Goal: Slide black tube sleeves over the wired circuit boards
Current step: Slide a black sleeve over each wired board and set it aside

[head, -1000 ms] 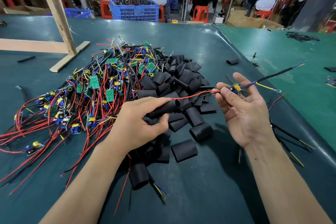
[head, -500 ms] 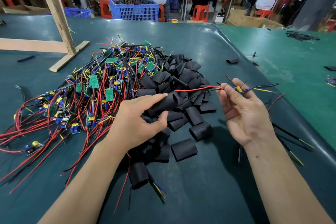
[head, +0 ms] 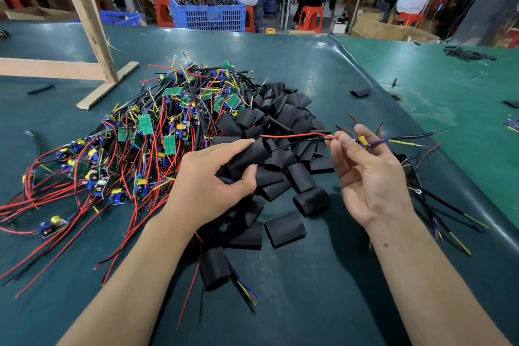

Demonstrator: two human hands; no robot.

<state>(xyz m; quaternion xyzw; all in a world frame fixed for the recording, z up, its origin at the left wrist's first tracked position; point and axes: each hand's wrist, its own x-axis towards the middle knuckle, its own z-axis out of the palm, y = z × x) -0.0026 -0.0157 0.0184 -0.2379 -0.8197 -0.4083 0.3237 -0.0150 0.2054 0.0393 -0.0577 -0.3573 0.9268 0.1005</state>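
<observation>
two hands [head: 213,185] [head: 368,174], one sleeve [head: 250,153], one board [head: 361,141]

A dark green table [head: 323,70] carries wired circuit boards [head: 134,143] beside black tube sleeves [head: 283,121].

A single wide-angle camera worn on the head looks forward and down from close above a green table [head: 309,59]. Both forearms reach in from the bottom edge, and a workshop fills the top edge.
</observation>
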